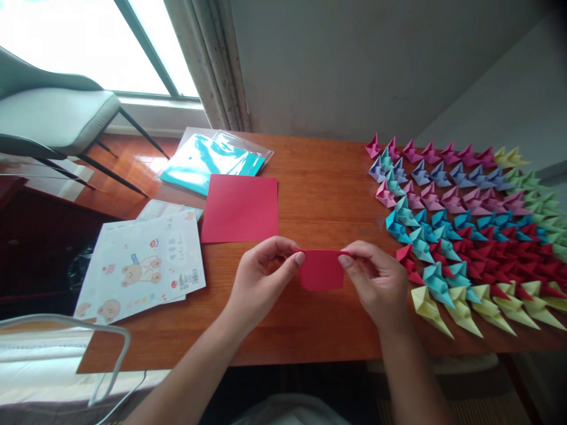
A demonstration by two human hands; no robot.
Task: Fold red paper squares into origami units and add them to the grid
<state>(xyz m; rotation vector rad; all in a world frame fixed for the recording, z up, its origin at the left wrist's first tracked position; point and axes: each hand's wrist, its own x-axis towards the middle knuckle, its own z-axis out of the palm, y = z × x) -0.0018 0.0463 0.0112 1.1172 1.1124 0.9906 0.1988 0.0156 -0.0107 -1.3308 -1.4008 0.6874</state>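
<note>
A small red sheet of paper (pixel 322 271) is held up above the table between my two hands. My left hand (pixel 270 271) pinches its upper left corner between thumb and fingers. At the upper right corner, my right hand (pixel 376 280) grips it the same way. The sheet's top edge looks folded, and its lower part hangs toward me. Just beyond my left hand, a larger square of red paper (pixel 241 208) lies flat on the wooden table (pixel 319 195).
Rows of folded paper pieces (pixel 452 200) in several colours cover the table's right side. Bear-printed sheets (pixel 146 265) lie at the left, with a plastic-wrapped teal paper pack (pixel 212 159) behind them. A chair (pixel 57 112) stands by the window.
</note>
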